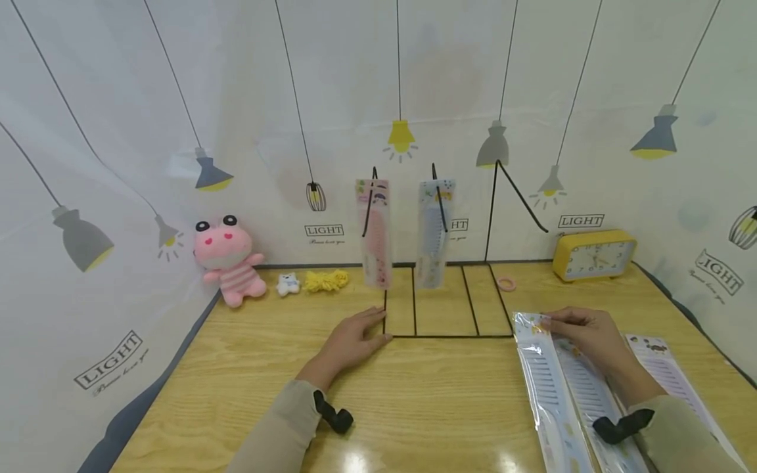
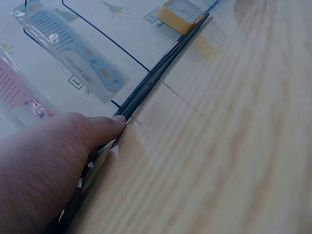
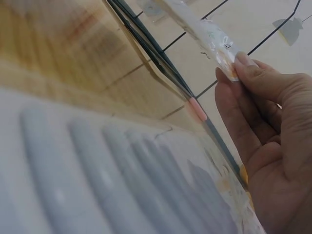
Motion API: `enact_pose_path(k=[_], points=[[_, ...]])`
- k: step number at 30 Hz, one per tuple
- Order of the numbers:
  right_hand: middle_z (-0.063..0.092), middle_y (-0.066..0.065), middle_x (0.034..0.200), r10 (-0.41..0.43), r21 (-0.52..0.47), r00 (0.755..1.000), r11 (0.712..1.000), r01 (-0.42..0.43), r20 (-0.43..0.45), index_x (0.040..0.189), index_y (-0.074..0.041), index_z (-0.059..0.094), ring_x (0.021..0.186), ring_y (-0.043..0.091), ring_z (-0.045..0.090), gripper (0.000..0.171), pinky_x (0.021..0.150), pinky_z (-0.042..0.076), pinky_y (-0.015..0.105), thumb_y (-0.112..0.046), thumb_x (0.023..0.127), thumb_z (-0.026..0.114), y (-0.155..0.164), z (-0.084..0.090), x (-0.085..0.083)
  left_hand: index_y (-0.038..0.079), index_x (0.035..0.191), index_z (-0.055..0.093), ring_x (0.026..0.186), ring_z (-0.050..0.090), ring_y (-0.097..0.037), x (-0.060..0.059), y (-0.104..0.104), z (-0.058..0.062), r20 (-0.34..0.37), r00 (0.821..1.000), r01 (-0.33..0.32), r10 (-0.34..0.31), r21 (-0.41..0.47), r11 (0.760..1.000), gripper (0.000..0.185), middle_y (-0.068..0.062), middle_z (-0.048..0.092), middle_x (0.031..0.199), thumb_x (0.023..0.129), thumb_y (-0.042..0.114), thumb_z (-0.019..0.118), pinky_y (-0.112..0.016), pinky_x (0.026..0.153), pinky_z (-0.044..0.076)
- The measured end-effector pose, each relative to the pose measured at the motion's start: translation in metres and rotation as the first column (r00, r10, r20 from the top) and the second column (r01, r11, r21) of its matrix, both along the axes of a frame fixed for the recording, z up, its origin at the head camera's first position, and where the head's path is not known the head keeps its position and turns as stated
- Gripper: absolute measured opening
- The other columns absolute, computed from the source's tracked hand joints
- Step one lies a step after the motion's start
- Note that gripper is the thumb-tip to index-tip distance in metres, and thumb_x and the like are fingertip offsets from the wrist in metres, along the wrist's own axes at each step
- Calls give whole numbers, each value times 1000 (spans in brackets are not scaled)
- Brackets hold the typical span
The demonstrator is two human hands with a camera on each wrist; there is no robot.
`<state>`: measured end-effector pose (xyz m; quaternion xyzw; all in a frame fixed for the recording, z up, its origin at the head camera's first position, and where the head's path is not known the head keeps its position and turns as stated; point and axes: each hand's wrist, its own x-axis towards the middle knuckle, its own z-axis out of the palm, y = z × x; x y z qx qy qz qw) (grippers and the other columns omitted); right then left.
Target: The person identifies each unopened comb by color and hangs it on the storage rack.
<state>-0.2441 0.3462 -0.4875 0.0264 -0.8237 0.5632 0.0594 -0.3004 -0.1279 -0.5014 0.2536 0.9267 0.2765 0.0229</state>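
Left hand flat; right hand pinching comb packet.

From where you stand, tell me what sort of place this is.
Probably a staged tabletop set, not a real shop: a wooden table walled by a lamp-print backdrop, a black wire rack hanging two packaged combs, and props such as a pink plush toy and yellow clock.

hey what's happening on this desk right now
A person sits at a wooden table. Their left hand rests flat on the base of a black wire rack, where a pink comb and a blue comb hang in packets. Their right hand pinches the top of another packaged comb lying on the table.
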Motion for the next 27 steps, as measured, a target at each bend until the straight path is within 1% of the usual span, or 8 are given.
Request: enact_pose_path(k=[4, 7, 9, 14, 19, 22, 26, 27], points=[[75, -14, 102, 25, -90, 1000, 996, -25, 9, 107, 0, 77, 85, 8, 72, 28, 71, 61, 29, -22, 90, 79, -2, 3, 0, 20, 153, 46, 147, 34, -20, 0, -1, 1, -1, 1000, -5, 5, 4, 1000, 63, 1, 39, 159, 99, 50, 59, -45, 119, 29], [76, -11, 103, 55, -149, 998, 987, -54, 4, 107, 3, 76, 87, 8, 73, 26, 73, 61, 30, -17, 91, 77, -2, 4, -1, 19, 153, 46, 146, 34, -20, 1, -1, 1, -5, 1000, -6, 6, 6, 1000, 62, 0, 39, 158, 100, 49, 59, -45, 119, 29], [76, -8, 103, 89, -180, 996, 980, -89, -10, 108, 5, 75, 89, 10, 73, 24, 73, 61, 30, -14, 92, 75, -2, 6, -1, 19, 153, 46, 147, 34, -20, 1, -1, 1, -1, 1000, -6, 6, 5, 1000, 62, 1, 39, 159, 100, 49, 59, -46, 119, 29], [76, -4, 102, 135, -176, 990, 974, -140, -40, 108, 6, 74, 90, 11, 72, 21, 74, 61, 29, -11, 95, 72, -10, 21, 2, 19, 153, 46, 147, 32, -20, 1, 0, 2, 8, 1000, -1, 1, -5, 1000, 63, 1, 38, 160, 100, 51, 58, -46, 120, 29], [77, -3, 100, 111, -136, 990, 983, -122, -81, 106, 6, 75, 89, 11, 72, 23, 75, 61, 29, -13, 95, 72, -24, 39, 6, 19, 153, 46, 147, 33, -21, 2, 1, 2, 6, 1000, 0, 0, 0, 1000, 63, 1, 37, 160, 100, 51, 58, -47, 120, 28], [77, -3, 98, 100, -112, 991, 988, -110, -91, 107, 4, 75, 88, 11, 72, 24, 77, 60, 28, -17, 95, 72, -33, 52, 7, 20, 153, 47, 147, 34, -21, 2, 1, 2, -3, 1000, -2, 2, 4, 1000, 63, 1, 38, 159, 99, 51, 58, -47, 119, 29], [76, -4, 96, 107, -122, 989, 985, -119, -102, 109, 3, 74, 89, 10, 71, 24, 79, 59, 25, -17, 96, 71, -45, 73, 10, 21, 152, 47, 146, 34, -21, 2, 0, 1, -7, 1000, -2, 2, 13, 1000, 62, 1, 39, 159, 99, 50, 59, -47, 119, 29], [76, -3, 97, 116, -123, 987, 984, -130, -113, 109, 5, 72, 90, 11, 71, 25, 80, 59, 25, -16, 96, 70, -48, 78, 11, 21, 153, 47, 146, 34, -21, 2, 0, 0, -6, 1000, -1, 2, 14, 1000, 62, 1, 40, 158, 99, 50, 59, -47, 119, 29]])
